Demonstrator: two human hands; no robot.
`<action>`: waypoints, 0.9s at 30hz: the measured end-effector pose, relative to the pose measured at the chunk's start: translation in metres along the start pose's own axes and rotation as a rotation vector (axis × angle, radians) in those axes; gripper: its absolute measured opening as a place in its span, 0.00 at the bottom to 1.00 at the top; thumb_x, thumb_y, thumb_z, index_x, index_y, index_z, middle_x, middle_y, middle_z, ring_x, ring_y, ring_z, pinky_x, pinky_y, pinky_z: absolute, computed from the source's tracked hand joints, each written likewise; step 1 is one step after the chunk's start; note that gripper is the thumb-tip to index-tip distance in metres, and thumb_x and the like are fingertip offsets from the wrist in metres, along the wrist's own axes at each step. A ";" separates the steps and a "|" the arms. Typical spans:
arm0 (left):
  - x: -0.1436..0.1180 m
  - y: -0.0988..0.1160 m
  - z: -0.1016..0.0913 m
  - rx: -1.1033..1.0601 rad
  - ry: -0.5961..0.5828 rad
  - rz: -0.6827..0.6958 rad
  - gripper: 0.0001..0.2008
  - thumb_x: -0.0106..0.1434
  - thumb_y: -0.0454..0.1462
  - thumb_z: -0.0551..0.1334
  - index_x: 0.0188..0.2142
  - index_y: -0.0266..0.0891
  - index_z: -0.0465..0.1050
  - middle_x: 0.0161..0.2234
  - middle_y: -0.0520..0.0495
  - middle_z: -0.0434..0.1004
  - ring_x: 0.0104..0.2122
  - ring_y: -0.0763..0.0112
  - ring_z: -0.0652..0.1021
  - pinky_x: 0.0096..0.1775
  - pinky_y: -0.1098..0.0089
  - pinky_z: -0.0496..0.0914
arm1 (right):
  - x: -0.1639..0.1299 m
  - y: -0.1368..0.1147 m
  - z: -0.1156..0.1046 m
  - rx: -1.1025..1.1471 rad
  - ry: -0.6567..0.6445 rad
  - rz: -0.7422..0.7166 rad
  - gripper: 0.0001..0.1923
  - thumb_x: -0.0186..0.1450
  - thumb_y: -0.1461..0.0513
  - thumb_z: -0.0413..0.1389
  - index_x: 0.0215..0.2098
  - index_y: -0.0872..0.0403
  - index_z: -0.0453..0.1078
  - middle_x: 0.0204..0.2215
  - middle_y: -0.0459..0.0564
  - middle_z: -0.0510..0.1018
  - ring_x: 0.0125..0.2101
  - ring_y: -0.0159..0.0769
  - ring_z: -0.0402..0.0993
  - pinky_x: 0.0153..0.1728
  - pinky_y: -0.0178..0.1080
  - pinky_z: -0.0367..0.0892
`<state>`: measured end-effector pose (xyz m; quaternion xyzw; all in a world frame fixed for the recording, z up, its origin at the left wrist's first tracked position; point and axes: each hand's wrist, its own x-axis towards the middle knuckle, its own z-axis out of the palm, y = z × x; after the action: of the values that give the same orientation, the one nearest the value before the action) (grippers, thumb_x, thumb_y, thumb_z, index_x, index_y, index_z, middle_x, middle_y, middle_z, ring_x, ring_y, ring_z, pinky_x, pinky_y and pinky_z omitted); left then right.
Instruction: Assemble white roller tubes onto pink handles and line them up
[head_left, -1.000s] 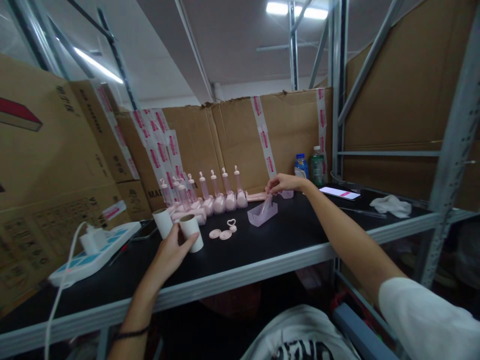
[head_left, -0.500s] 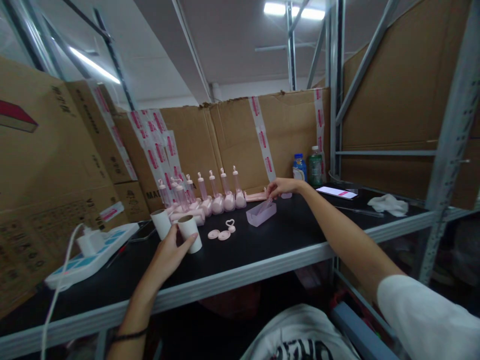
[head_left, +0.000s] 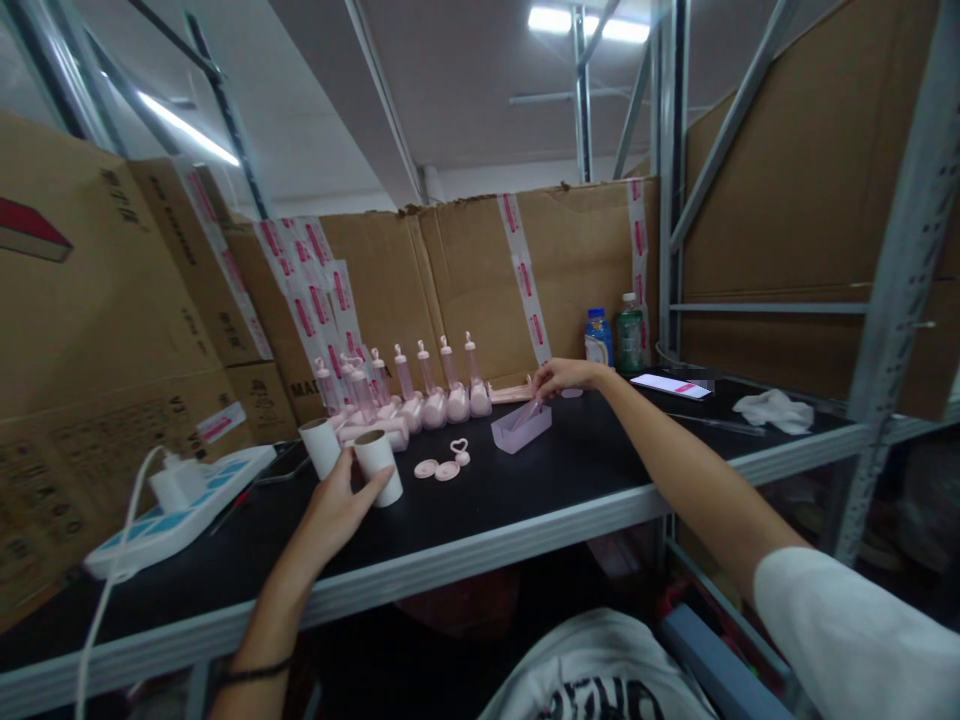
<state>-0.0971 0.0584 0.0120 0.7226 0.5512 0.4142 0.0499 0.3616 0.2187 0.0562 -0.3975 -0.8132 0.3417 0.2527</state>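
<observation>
1. The left grip [head_left: 339, 508] is closed on a near white tube [head_left: 380, 470], thumb along one side; the tube stands upright, its open end facing up.
2. Just left of that grip and behind it stands a second white tube [head_left: 320, 448].
3. The right grip [head_left: 564, 375] pinches a clear pinkish strip [head_left: 528, 411], which slants down into a translucent lilac tray [head_left: 519, 440] just below the fingers.
4. Between the two grips, two pale pink discs [head_left: 448, 471] lie flat on the black counter [head_left: 577, 455], with a heart-shaped piece [head_left: 459, 449] just behind them.
5. Beyond the left grip, and left of the right one, stands a row of pink bottles [head_left: 457, 400] with slim, capped necks.
6. Behind the right grip, to its right, are a blue-capped bottle [head_left: 598, 338] and a green bottle [head_left: 630, 338]; farther right lie a lit phone [head_left: 670, 386] and a crumpled white cloth [head_left: 774, 411].
7. Well left of the left grip rests a white power strip [head_left: 161, 530].
</observation>
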 end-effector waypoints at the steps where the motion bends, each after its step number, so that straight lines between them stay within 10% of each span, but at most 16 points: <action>1: 0.000 0.000 0.000 -0.003 0.001 -0.002 0.33 0.60 0.60 0.62 0.54 0.40 0.68 0.48 0.40 0.80 0.49 0.49 0.79 0.52 0.55 0.73 | 0.000 0.001 0.000 0.005 0.003 0.004 0.14 0.51 0.58 0.68 0.34 0.57 0.81 0.28 0.48 0.82 0.27 0.29 0.71 0.27 0.32 0.59; 27: 0.001 -0.002 0.001 0.011 0.002 0.002 0.33 0.61 0.60 0.62 0.55 0.40 0.68 0.51 0.40 0.79 0.48 0.50 0.80 0.51 0.57 0.73 | 0.002 0.009 0.005 0.047 -0.047 0.042 0.16 0.49 0.57 0.71 0.33 0.57 0.81 0.27 0.47 0.80 0.26 0.28 0.68 0.27 0.32 0.58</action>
<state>-0.0981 0.0601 0.0110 0.7230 0.5528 0.4119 0.0453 0.3610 0.2231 0.0464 -0.4004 -0.8021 0.3753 0.2354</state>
